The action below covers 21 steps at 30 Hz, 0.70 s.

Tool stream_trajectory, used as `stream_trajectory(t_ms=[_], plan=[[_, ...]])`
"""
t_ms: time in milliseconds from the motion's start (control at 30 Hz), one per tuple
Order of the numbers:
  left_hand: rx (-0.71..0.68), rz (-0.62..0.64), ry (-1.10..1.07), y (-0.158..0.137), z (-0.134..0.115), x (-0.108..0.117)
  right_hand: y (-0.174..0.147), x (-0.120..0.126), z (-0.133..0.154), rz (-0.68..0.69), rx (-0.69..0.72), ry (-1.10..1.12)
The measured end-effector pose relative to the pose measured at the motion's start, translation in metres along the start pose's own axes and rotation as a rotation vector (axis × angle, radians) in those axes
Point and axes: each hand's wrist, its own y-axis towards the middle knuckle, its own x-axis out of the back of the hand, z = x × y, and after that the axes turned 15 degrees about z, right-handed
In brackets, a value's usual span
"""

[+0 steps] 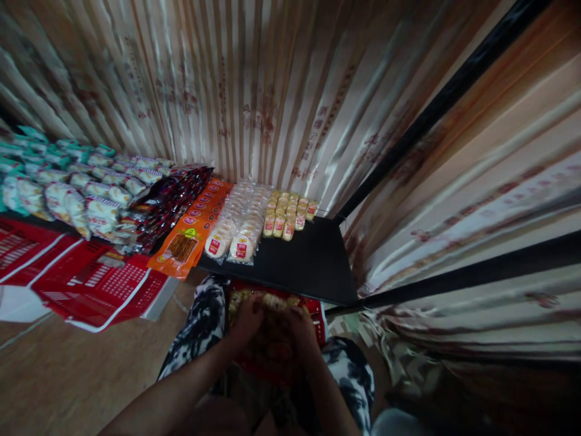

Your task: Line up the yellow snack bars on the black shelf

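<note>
Low in the middle, both my hands reach into a red basket (318, 318) between my knees, which holds small yellow-and-red snack packets. My left hand (247, 321) and my right hand (299, 330) are side by side, fingers curled over a bunch of these packets (276, 301). The picture is dark and blurred there, so the exact grip is unclear. Just beyond the basket lies a black shelf (308, 260) with a block of the same small packets (288, 215) set in rows.
On the shelf from left to right lie green-white bags (54, 181), dark red packs (167, 206), orange packs (195, 227) and clear round-cake packs (240, 224). Red flattened cartons (91, 278) lie on the floor at left. Striped curtains hang behind and at right.
</note>
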Motion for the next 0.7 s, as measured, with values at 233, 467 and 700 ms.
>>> stream_trajectory(t_ms=[233, 467, 700], plan=[[-0.197, 0.007, 0.207, -0.023, -0.031, 0.006, -0.023, -0.002, 0.025, 0.035, -0.029, 0.305], [-0.354, 0.044, 0.365, -0.034, -0.047, 0.01, -0.035, 0.003, 0.043, 0.018, 0.015, 0.319], [-0.349, 0.053, 0.342, -0.033, -0.059, 0.015, -0.042, 0.006, 0.068, 0.052, 0.01, 0.206]])
